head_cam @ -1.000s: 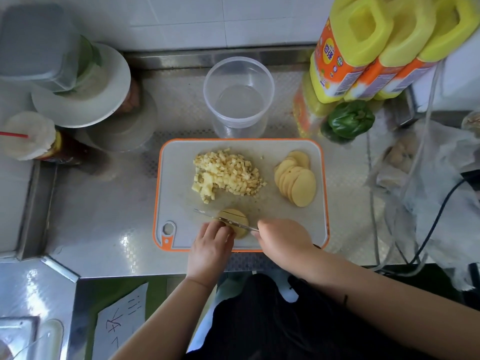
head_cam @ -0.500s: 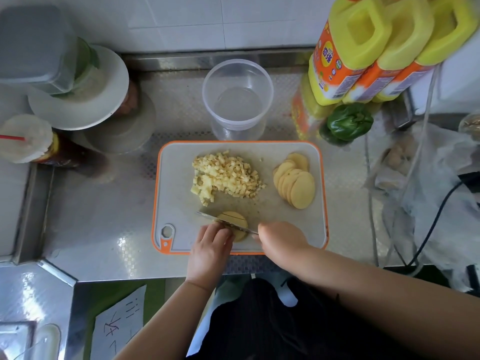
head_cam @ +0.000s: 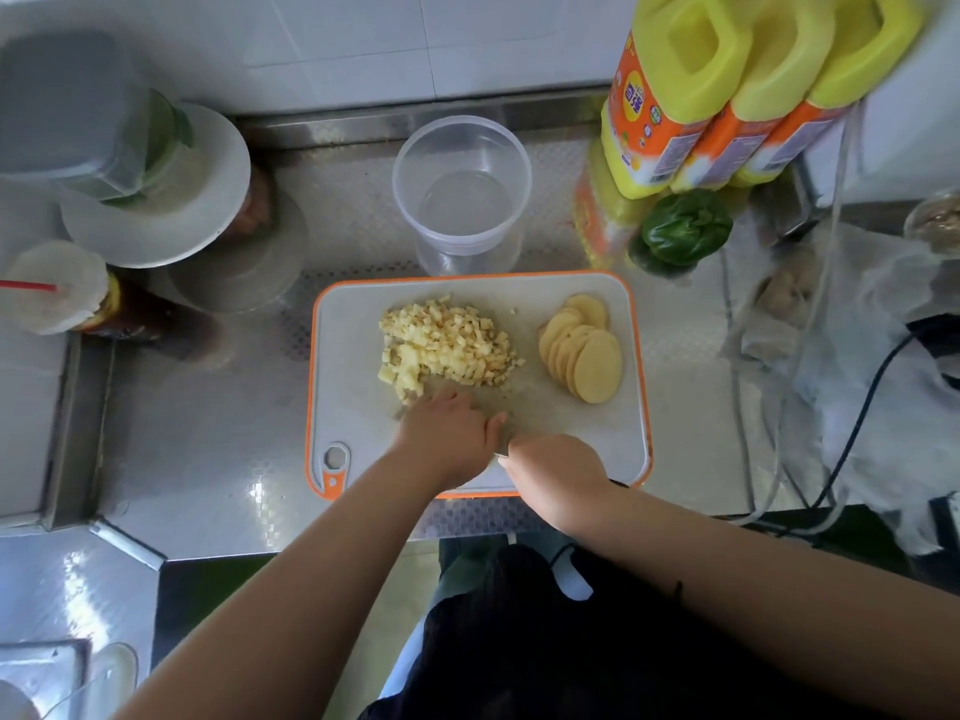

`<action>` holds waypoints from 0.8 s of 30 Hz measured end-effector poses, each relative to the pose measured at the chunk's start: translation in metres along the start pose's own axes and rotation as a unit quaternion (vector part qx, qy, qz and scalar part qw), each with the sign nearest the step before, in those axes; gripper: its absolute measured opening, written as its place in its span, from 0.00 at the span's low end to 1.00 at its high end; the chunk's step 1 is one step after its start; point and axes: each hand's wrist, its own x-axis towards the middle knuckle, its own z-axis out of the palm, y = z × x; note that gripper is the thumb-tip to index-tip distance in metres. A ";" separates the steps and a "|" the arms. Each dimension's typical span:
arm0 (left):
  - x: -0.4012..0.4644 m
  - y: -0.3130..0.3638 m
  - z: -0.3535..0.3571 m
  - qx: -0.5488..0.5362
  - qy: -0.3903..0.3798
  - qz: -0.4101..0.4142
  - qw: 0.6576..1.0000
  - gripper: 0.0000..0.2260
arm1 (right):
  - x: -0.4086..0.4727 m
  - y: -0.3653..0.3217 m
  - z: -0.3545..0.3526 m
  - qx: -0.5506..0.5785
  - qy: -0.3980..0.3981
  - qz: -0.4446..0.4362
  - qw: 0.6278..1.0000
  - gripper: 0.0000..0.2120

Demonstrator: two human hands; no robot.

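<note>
My steel worktop [head_cam: 208, 433] carries the orange-rimmed cutting board [head_cam: 345, 387] right in front of me. At 12 o'clock, just beyond the board, stands a clear plastic tub [head_cam: 462, 200]. At 1 o'clock are three yellow bottles [head_cam: 675, 96], with a green pepper [head_cam: 683, 231] beside them. A crumpled plastic bag [head_cam: 872, 356] lies at 3 o'clock and a straw cup [head_cam: 57, 288] at 9 o'clock.
</note>
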 end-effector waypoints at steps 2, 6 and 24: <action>0.001 0.000 0.000 0.001 -0.012 0.004 1.000 0.28 | -0.002 -0.001 0.001 0.008 0.008 -0.031 0.999 0.23; 0.000 0.002 -0.011 0.015 -0.023 -0.012 1.000 0.28 | -0.005 -0.007 -0.016 -0.065 -0.014 -0.017 0.998 0.11; -0.040 -0.010 0.108 -0.174 0.392 -0.028 0.903 0.03 | -0.018 -0.002 -0.026 0.012 -0.064 -0.040 0.997 0.13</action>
